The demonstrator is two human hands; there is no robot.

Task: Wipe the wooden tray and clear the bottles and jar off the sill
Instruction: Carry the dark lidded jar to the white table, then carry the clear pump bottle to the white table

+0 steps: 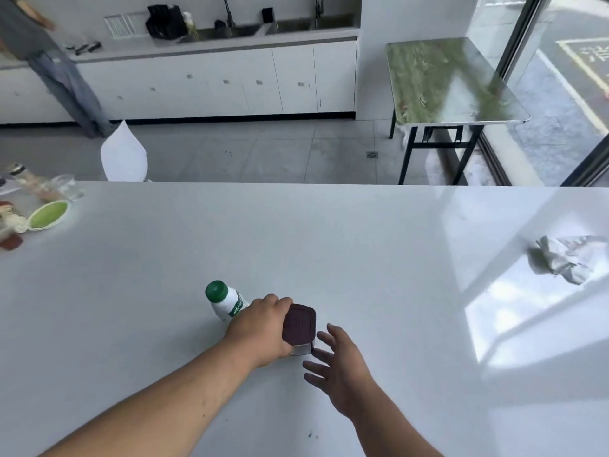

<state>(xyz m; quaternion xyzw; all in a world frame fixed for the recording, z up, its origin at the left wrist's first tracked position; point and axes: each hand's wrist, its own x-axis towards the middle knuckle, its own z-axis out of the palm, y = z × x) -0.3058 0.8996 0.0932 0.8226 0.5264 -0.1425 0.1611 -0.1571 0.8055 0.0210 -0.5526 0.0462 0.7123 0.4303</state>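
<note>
A jar with a dark maroon square lid (299,324) stands on the white counter (362,242) near its front. My left hand (260,328) is wrapped around the jar's left side. Just behind that hand stands a white bottle with a green cap (224,300), partly hidden by my fingers. My right hand (336,361) hovers open right beside the jar, fingers spread, touching nothing. A crumpled white cloth or paper (563,258) lies at the counter's right side. No wooden tray is in view.
At the counter's far left are a green-lidded tub (49,214), a glass (67,186) and other bottles (26,183). A white chair back (123,155) stands behind the counter. A folding table (451,80) stands by the window, and a person (49,61) stands by the kitchen cabinets.
</note>
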